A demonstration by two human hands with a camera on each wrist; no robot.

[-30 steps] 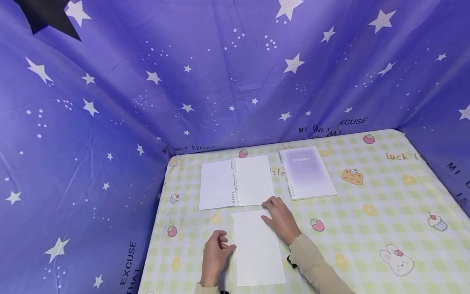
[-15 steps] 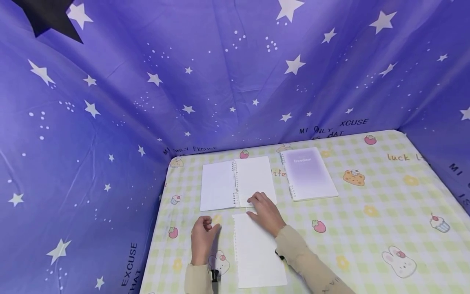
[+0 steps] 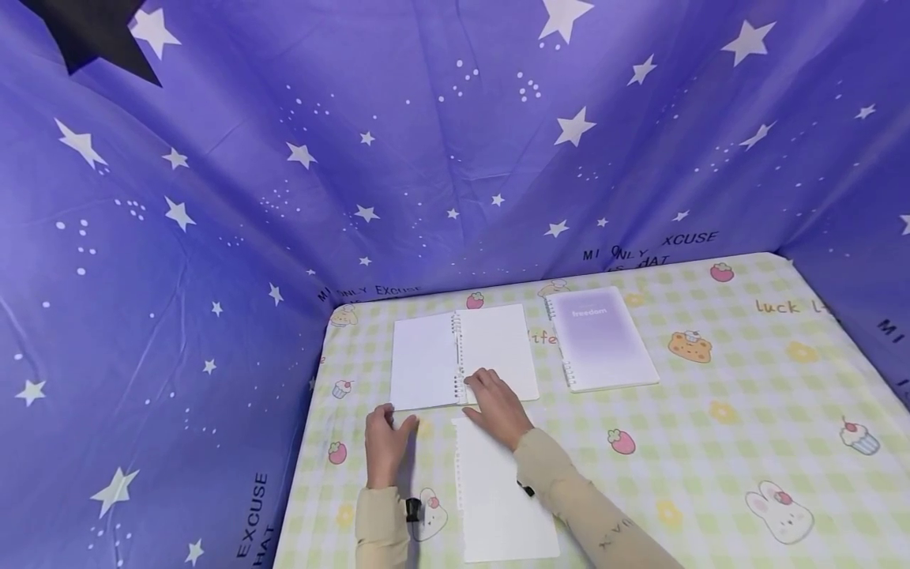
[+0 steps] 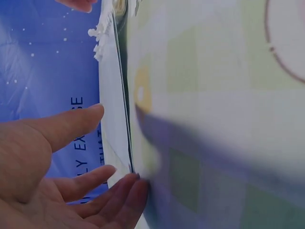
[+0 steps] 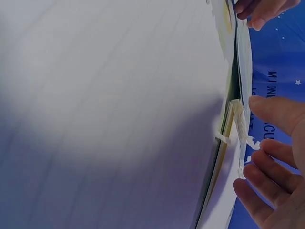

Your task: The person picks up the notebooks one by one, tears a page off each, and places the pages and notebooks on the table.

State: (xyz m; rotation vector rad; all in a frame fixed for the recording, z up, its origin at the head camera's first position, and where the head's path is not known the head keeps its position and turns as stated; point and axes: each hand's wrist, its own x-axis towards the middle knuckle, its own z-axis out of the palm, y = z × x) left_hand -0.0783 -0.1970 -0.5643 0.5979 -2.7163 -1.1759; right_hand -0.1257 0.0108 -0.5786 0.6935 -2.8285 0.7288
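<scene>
A spiral notebook [image 3: 425, 365] lies open, with a blank page [image 3: 498, 348] on its right side. My left hand [image 3: 385, 446] is at the notebook's lower left corner; in the left wrist view its fingertips [image 4: 138, 186] are right at the cover's edge, thumb apart. My right hand [image 3: 499, 409] reaches over the lower end of the coil binding [image 3: 457, 379], fingers relaxed and spread from the thumb. Torn paper scraps [image 5: 251, 142] stick out of the binding close by these fingers. In front lies a loose sheet [image 3: 501, 502] with a ragged left edge, partly under the right forearm.
A closed purple notebook [image 3: 604, 340] marked "freedom" lies to the right of the open one. A green checked cloth [image 3: 711, 474] covers the table. A blue star-printed curtain [image 3: 426, 158] hangs behind and on both sides.
My left hand has left the loose sheet's edge and moved up and left to the notebook's corner. My right hand has slid left, from the page's lower right corner to the binding.
</scene>
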